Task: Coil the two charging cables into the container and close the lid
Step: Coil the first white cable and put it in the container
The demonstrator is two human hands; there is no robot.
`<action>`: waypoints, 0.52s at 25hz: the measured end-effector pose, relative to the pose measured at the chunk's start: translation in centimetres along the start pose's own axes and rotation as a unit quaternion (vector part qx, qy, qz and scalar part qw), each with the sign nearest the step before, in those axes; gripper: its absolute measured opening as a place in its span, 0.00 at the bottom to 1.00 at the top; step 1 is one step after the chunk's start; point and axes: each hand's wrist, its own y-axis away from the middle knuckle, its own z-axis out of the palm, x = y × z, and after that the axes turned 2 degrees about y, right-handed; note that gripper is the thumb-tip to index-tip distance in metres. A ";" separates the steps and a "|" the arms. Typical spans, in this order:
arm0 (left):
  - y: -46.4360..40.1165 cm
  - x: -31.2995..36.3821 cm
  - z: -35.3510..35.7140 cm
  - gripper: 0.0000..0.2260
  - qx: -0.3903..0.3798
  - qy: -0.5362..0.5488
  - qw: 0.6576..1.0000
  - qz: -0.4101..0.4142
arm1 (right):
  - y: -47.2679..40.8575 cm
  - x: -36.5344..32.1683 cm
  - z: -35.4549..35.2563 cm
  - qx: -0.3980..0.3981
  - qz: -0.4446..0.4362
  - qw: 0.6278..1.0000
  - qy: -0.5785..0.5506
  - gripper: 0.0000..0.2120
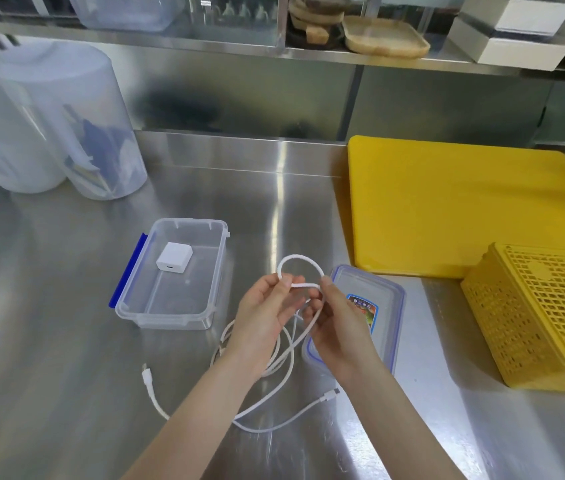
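Observation:
My left hand [264, 308] and my right hand [338, 320] both pinch a white charging cable [296, 261], holding a small loop of it above the steel counter. The rest of the white cable [267, 403] trails down in loose tangled curves on the counter below my wrists, with one plug [146, 374] at the left and another plug [330, 395] at the right. A clear container [170, 313] with a blue clip stands open to the left, holding a white charger block [173, 261]. Its clear lid [392, 299] with a blue seal lies flat under my right hand.
A yellow cutting board [464, 206] lies at the right back. A yellow perforated basket [544, 317] sits upside down at the right edge. Two translucent tubs [66, 123] stand at the left back. A steel shelf [308, 55] runs above the counter.

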 end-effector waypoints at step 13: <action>-0.2 -0.1 0.0 0.09 0.032 -0.092 0.993 -0.059 | 0.1 0.5 0.0 0.035 0.000 0.999 0.008 0.17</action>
